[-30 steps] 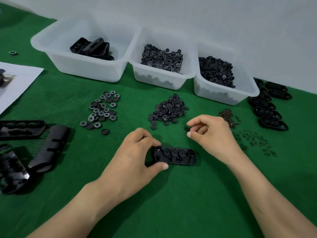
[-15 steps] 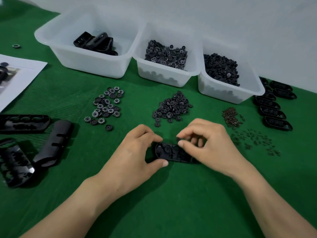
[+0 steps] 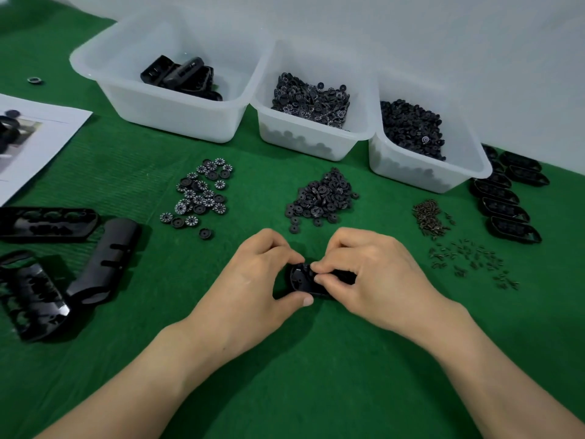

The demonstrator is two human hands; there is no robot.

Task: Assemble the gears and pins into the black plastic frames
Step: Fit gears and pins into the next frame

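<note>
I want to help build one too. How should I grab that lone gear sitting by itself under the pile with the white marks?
Pinch the lone gear by its round rim, coming straight down from above. It lies flat on the green mat, apart from the marked-gear pile, so its edges are free all round, and nothing blocks two fingertips.

Printed sheet [image 3: 38, 144] on green mat [image 3: 285, 391] — three white bins [image 3: 177, 118]

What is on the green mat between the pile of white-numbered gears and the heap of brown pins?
In the head view, a pile of plain black gears lies between the numbered gears and brown pins.
</note>
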